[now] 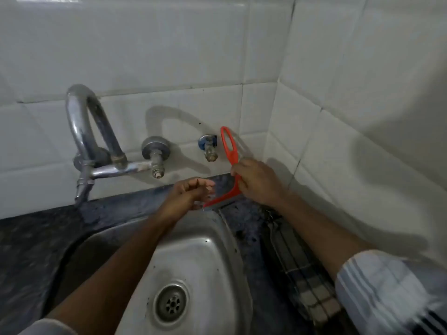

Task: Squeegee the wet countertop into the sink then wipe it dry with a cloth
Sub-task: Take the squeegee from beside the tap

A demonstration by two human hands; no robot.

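Note:
A red squeegee (pixel 229 151) stands upright at the back of the dark speckled countertop (pixel 249 218), its blade resting by the sink's far rim. My right hand (pixel 257 181) grips its handle halfway up. My left hand (pixel 187 195) hovers just left of the blade with fingers loosely curled and apart, holding nothing. The steel sink (pixel 193 257) with its round drain lies below both hands. A dark checked cloth (pixel 300 274) lies on the counter right of the sink, partly under my right forearm.
A chrome tap (pixel 96 146) juts from the white tiled wall above the sink's left side. A small valve with a blue collar (pixel 208 147) sticks out beside the squeegee handle. Tiled walls meet in a corner at the right.

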